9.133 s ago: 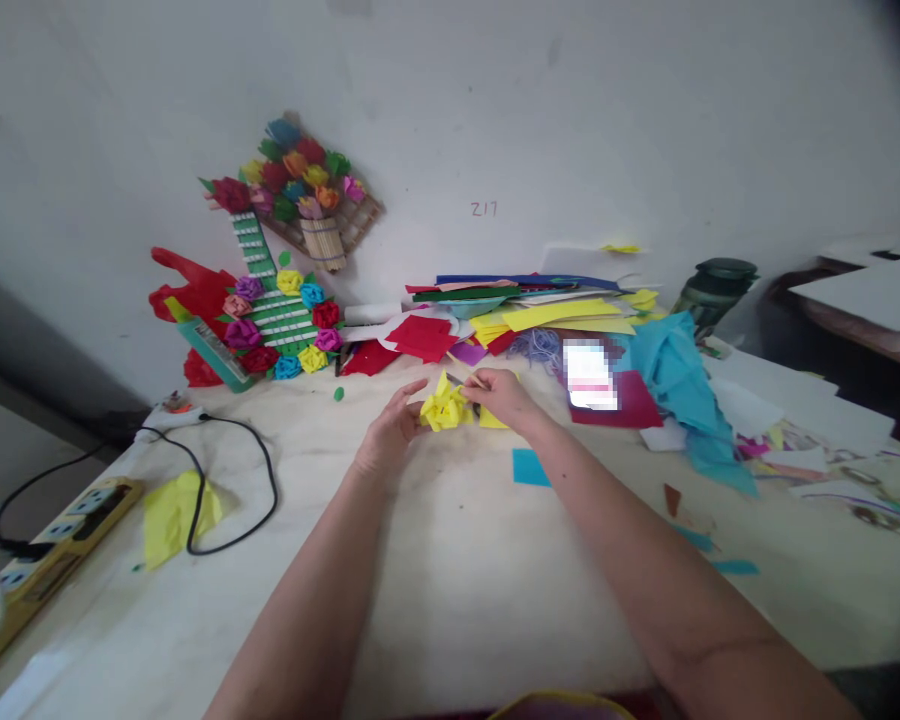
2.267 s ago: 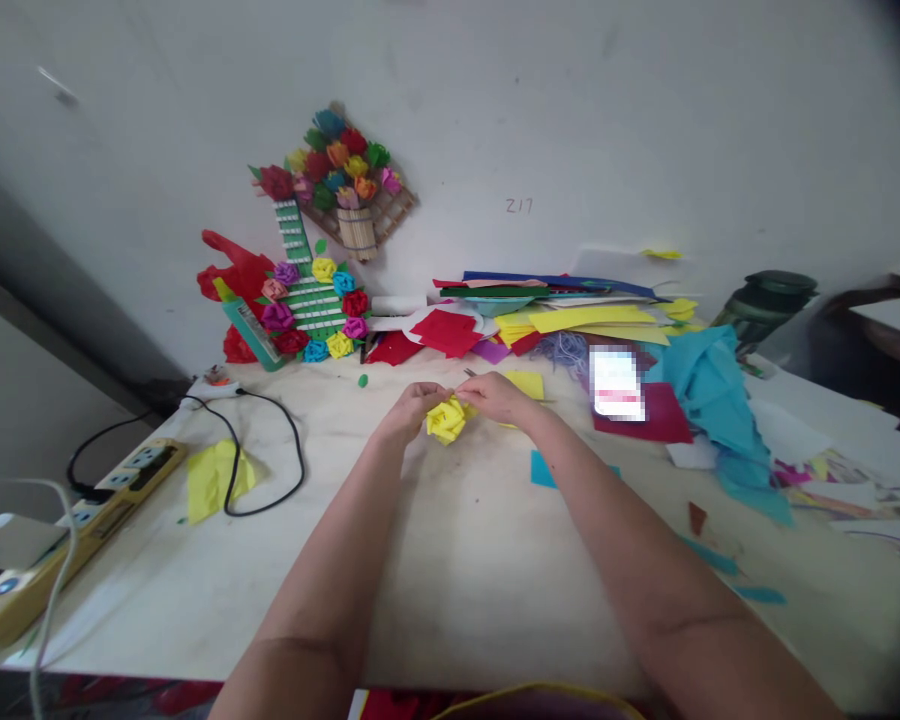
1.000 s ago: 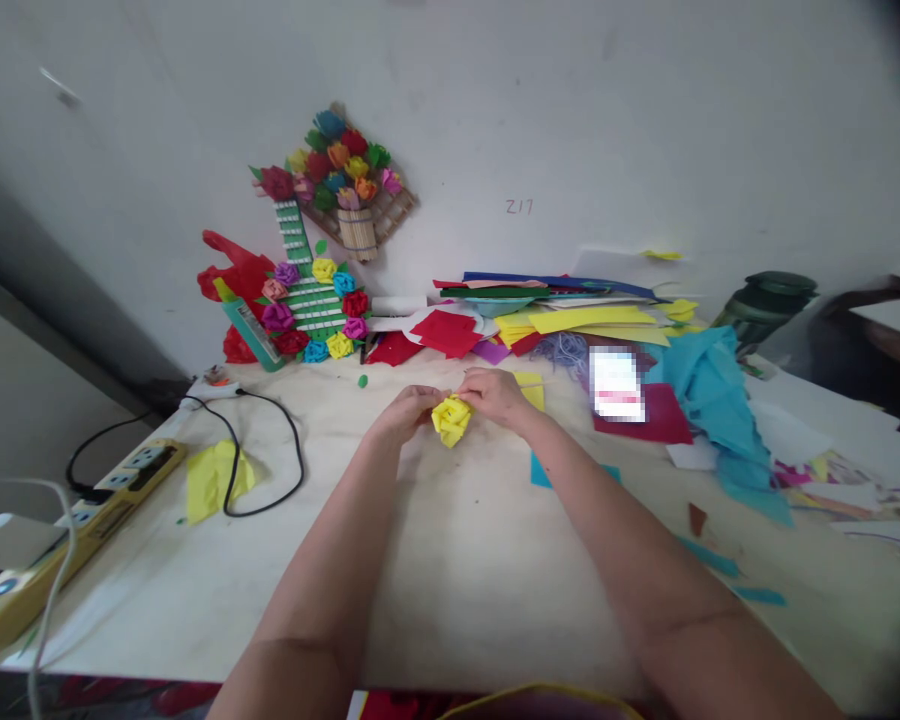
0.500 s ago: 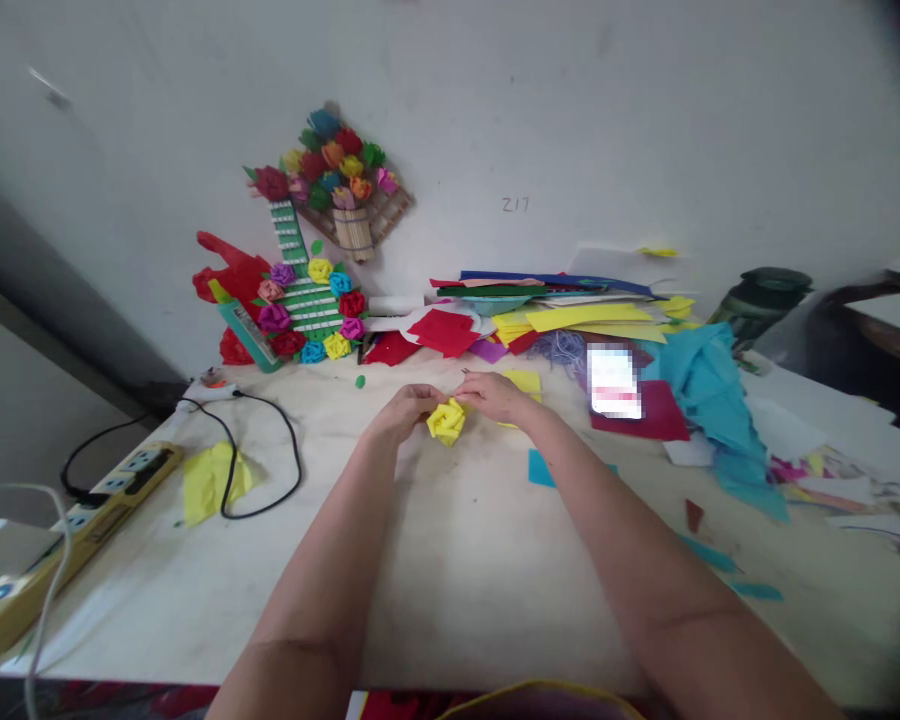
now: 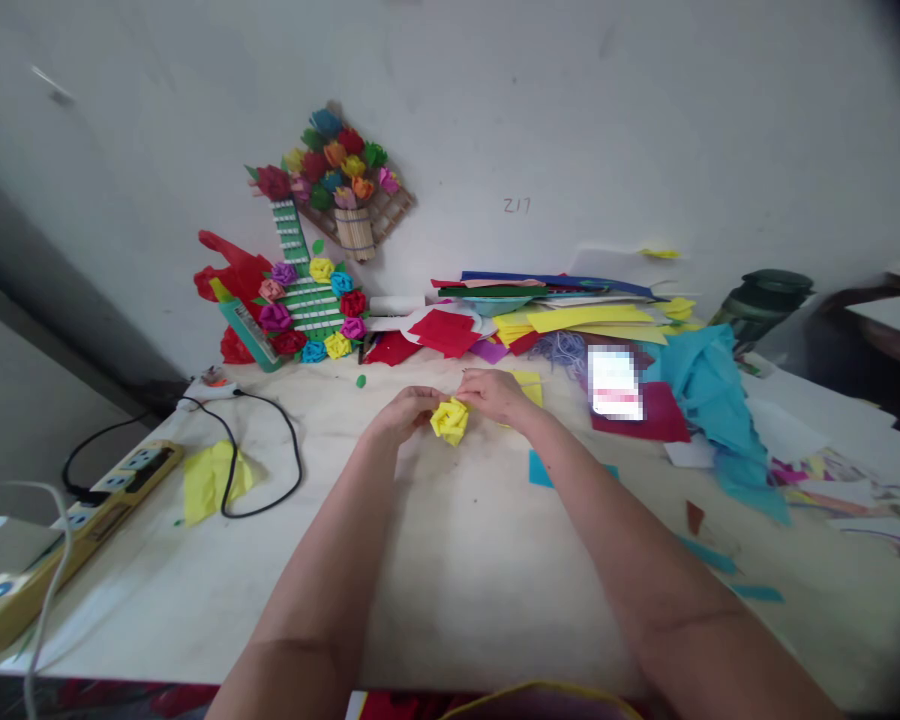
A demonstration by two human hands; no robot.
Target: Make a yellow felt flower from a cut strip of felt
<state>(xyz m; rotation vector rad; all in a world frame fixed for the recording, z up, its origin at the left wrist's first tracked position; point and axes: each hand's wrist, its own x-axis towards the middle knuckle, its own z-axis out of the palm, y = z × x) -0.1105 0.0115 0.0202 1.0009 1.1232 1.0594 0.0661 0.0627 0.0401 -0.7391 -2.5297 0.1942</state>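
Observation:
A yellow paper rose (image 5: 450, 422) is held just above the table between my two hands, its folded petals facing me. My left hand (image 5: 411, 412) pinches it at the left and back edge, fingers closed. From the right, my right hand (image 5: 493, 394) has its fingers pressed together at the rose's upper right edge; a thin tip pokes up by these fingers, too small to name. The fingertips behind the rose are partly hidden. Beside my right wrist lie a yellow paper piece (image 5: 529, 388) and a blue paper piece (image 5: 543, 468).
Coloured paper sheets (image 5: 570, 318) are piled along the wall. A phone (image 5: 616, 383) rests on dark red paper to the right, near crumpled blue paper (image 5: 709, 390). At left are a glue bottle (image 5: 246, 328), a paper-flower guitar (image 5: 311, 305), a black cable (image 5: 298, 450) and a power strip (image 5: 120, 510).
The yellow rose has tilted and turned slightly between my fingers. Both hands stay in almost the same place, still closed at its edges.

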